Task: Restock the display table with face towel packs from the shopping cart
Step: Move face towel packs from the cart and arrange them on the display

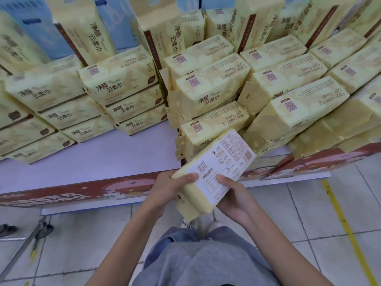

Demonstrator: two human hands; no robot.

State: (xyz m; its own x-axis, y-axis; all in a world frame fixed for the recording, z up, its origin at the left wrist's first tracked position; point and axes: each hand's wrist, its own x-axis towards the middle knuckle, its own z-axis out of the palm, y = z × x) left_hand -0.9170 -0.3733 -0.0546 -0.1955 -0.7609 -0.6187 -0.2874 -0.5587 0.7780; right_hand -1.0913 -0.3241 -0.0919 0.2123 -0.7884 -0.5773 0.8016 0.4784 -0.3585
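While both hands grip it, one pale yellow face towel pack [218,166] hangs tilted above the near edge of the display table [103,162], its far end just in front of the middle stack. The left hand [169,190] clasps the near left end, with the thumb over the upper face and the fingers curled beneath. The right hand [235,199] holds the near right side, with the thumb pressed on the white printed panel. That panel reads "正印" and "净颜云柔巾" above small tables, icons and a barcode too fine to read. On the table, flat stacks of the same packs [212,85] carry "净颜 云柔巾" on their near sides. "Face-washing Soft Towel" appears upside down on their tops, beside QR codes. More flat packs [115,83] sit to the left, showing the same Chinese name. Upright packs [156,34] stand along the far row with brown side strips. Blue boxes [31,21] stand behind them at far left. A red printed banner [82,193] runs along the table's near edge, its writing blurred. A yellow line [346,223] crosses the tiled floor [309,213] at right, and a grey metal bar [22,246] slants at near left.
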